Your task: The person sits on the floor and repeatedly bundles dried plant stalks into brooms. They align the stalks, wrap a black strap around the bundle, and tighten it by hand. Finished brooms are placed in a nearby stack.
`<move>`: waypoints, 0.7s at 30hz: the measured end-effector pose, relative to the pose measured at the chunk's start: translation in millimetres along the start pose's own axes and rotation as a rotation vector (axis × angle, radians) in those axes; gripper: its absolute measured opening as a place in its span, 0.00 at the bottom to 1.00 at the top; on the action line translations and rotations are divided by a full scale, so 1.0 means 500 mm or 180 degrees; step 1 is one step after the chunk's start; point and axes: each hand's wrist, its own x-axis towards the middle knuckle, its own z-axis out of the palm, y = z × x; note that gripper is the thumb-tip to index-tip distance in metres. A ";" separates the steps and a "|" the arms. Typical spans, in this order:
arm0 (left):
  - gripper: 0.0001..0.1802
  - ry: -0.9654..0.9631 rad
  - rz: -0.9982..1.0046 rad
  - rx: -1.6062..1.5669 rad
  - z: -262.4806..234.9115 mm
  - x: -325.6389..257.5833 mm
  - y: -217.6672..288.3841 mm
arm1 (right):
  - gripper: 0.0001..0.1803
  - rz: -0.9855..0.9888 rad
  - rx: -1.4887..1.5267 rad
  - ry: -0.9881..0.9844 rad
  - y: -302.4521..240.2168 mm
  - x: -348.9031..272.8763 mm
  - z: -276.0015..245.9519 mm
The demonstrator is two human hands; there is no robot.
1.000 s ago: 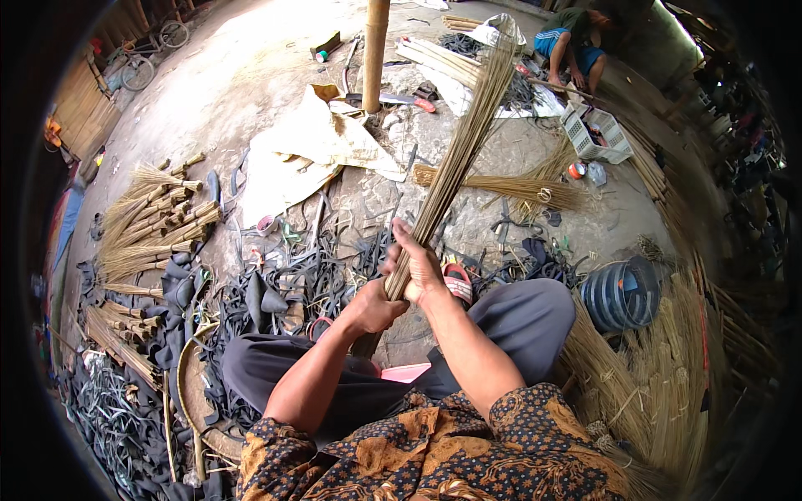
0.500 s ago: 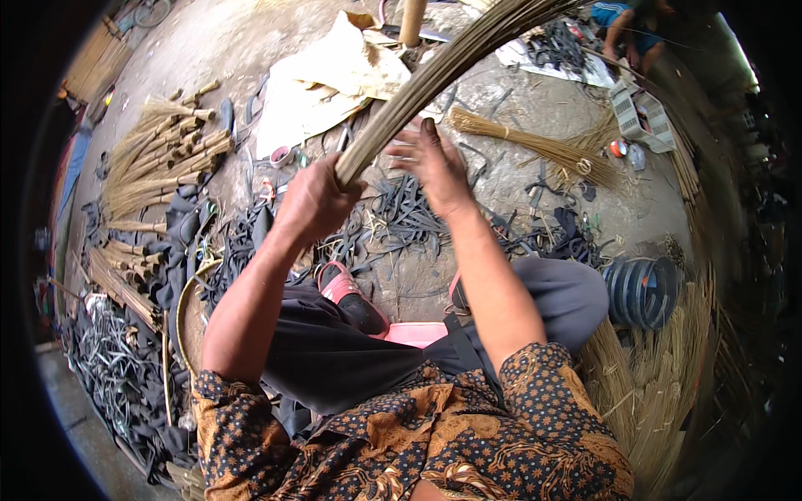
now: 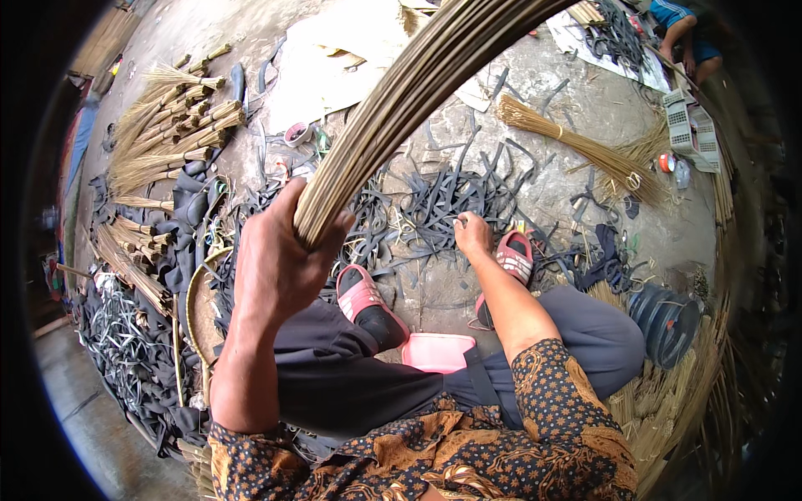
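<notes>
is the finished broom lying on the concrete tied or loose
Tied. The straw broom on the concrete floor has a band cinching its sticks near the narrow end, and they fan out beyond it.

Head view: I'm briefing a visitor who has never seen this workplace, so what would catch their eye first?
First, the thick bundle of thin sticks, gripped at its lower end by the left hand and arching up across the middle. Next, the right hand reaching down to the tangle of black rubber strips on the floor ahead. Finished stick brooms lie piled at the upper left.
</notes>
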 end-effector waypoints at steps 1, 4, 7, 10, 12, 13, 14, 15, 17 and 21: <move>0.16 0.0003 -0.0046 0.0000 0.002 0.002 -0.001 | 0.14 -0.0157 -0.0100 0.0082 -0.016 0.006 0.003; 0.16 -0.0012 -0.0185 0.0078 0.004 0.012 -0.003 | 0.13 -0.0282 0.0061 0.0165 -0.055 0.049 0.005; 0.15 -0.0113 -0.0417 0.0163 0.003 0.023 -0.005 | 0.13 -0.0764 -0.0096 0.0252 -0.067 0.089 0.008; 0.15 -0.0078 -0.0475 0.0140 0.005 0.027 -0.008 | 0.15 -0.1512 -0.1124 0.0170 -0.063 0.123 0.004; 0.14 -0.0092 -0.0585 0.0224 0.006 0.027 -0.014 | 0.11 -0.1895 -0.1404 0.0213 -0.057 0.140 -0.005; 0.14 -0.0066 -0.0496 0.0177 0.007 0.027 -0.018 | 0.10 -0.2035 -0.1584 0.0220 -0.054 0.148 -0.013; 0.15 -0.0064 -0.0484 0.0137 0.009 0.027 -0.022 | 0.07 -0.2135 -0.1462 0.0200 -0.050 0.151 -0.022; 0.15 -0.0067 -0.0500 0.0130 0.009 0.027 -0.026 | 0.06 -0.2199 -0.1283 0.0191 -0.048 0.154 -0.034; 0.16 -0.0059 -0.0396 0.0245 0.009 0.026 -0.033 | 0.05 -0.2392 -0.1029 0.0320 -0.047 0.148 -0.057; 0.17 -0.0026 -0.0222 0.0398 0.010 0.024 -0.045 | 0.10 -0.2558 -0.0103 0.0444 -0.094 0.090 -0.091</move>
